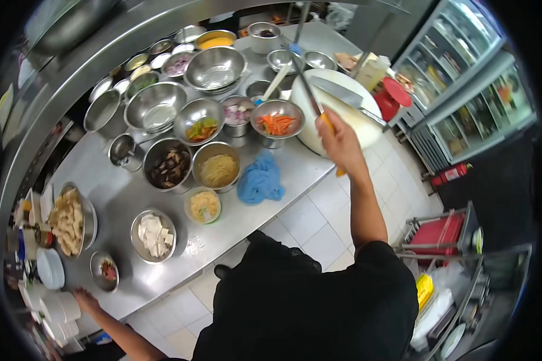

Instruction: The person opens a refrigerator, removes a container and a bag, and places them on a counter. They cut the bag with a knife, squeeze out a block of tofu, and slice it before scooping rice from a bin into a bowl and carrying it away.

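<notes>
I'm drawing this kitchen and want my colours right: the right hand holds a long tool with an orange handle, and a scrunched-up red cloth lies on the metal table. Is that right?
Not quite: the scrunched-up cloth on the metal table is blue, as the head view shows. The right hand does hold a long tool with an orange handle.

so it's a plain black top (289, 313), kinda loose; right sleeve (384, 271) is short, ends near the elbow; forearms (129, 338) bare; lower clothes (274, 251) look black too, details lost
</notes>
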A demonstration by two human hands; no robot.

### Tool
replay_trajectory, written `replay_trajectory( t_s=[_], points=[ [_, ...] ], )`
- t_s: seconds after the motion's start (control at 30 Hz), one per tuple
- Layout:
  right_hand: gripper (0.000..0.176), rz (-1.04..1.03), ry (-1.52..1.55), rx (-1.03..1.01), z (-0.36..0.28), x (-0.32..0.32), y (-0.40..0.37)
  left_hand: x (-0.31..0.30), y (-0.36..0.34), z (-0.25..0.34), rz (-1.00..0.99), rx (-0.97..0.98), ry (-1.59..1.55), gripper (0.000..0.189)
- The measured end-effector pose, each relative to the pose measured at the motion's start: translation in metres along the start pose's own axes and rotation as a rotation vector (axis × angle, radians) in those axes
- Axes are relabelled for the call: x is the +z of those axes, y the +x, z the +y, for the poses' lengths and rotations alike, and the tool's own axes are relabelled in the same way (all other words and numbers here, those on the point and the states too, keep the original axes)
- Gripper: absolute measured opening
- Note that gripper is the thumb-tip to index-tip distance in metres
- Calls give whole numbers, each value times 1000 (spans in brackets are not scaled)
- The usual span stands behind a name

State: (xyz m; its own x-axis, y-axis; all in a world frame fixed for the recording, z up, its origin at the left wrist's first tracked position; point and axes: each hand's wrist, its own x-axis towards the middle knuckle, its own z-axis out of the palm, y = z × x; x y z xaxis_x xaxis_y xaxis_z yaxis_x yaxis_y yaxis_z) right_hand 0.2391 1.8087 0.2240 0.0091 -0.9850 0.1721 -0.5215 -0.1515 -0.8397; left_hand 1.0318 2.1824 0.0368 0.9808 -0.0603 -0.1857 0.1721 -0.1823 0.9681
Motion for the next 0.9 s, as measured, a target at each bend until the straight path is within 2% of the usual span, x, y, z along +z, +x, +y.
replay_trajectory(
  t_s=[0.03, 0.07, 0.1, 0.13, 0.17, 0.2, 0.23, 0.27, 0.3, 0.33, 0.37, 0.4, 0.43, 0.47, 0.5, 0.57, 0.6, 0.67, 0.7, 0.77, 0.8, 0.83, 0.87, 0.9],
  points=[
    [41, 107, -143, -7, 3, -15, 7, -9, 7, -14, -65, 65, 11, 28],
    [42, 244, -295, -256, 35, -24, 22, -5, 8, -19, -69, 56, 13, 28],
    [41, 223, -397, -274, 49, -36, 35, -10, 5, -24, -90, 24, -38, 28],
    [41, 160, -571, -120, 63, -48, 44, -19, 2, -26, -97, -5, -92, 29],
    [39, 132, -609, -124, 83, -55, 54, -23, 2, -37, -62, 19, -83, 33],
    [38, 127, -700, -251, 117, -60, 69, -30, 9, -58, -34, 96, -58, 37],
    [37, 95, -810, -257, 137, -62, 78, -35, -10, -73, -123, 279, -75, 38],
    [37, 43, -874, -239, 177, -66, 97, -36, -17, -80, -115, 266, 4, 40],
    [37, 25, -819, -389, 212, -67, 110, -36, -28, -84, -108, 253, 83, 43],
    [36, -93, -867, -186, 198, -63, 109, -33, -43, -70, -88, 146, 150, 42],
    [36, -36, -771, -267, 229, -64, 121, -19, -71, -53, -21, 114, 24, 39],
    [37, -35, -712, -332, 234, -64, 122, -12, -100, -31, 9, 53, 26, 37],
    [39, -61, -782, -344, 259, -68, 139, -4, -128, -13, 39, 92, -9, 35],
    [39, -58, -767, -343, 274, -72, 144, 3, -150, 9, 59, 12, -71, 29],
    [39, -87, -754, -377, 270, -61, 151, 6, -157, 19, 71, 21, -89, 26],
    [39, -141, -876, -322, 252, -72, 136, -5, -155, 18, 74, -4, -110, 23],
    [39, -154, -895, -323, 238, -77, 130, -14, -146, 18, 8, -20, -75, 22],
    [38, 91, -961, -317, 188, -67, 126, -18, -134, 21, -66, -37, -50, 20],
    [36, 160, -890, -384, 125, -49, 100, -17, -130, 25, -98, -7, -50, 20],
    [33, 26, -200, -397, 48, 0, 56, -9, -115, 25, -129, 21, -56, 20],
    [30, -176, -121, -300, 4, 29, 21, -4, -103, 26, -197, 42, -82, 19],
    [29, -453, -34, -306, -32, 62, -18, 0, -91, 26, -267, 63, -107, 18],
    [30, -684, -1, -283, -50, 102, -51, 5, -81, 27, -273, 65, -108, 18],
    [34, -940, 45, -174, -55, 146, -79, 14, -70, 30, -333, 74, -123, 18]
  ],
)
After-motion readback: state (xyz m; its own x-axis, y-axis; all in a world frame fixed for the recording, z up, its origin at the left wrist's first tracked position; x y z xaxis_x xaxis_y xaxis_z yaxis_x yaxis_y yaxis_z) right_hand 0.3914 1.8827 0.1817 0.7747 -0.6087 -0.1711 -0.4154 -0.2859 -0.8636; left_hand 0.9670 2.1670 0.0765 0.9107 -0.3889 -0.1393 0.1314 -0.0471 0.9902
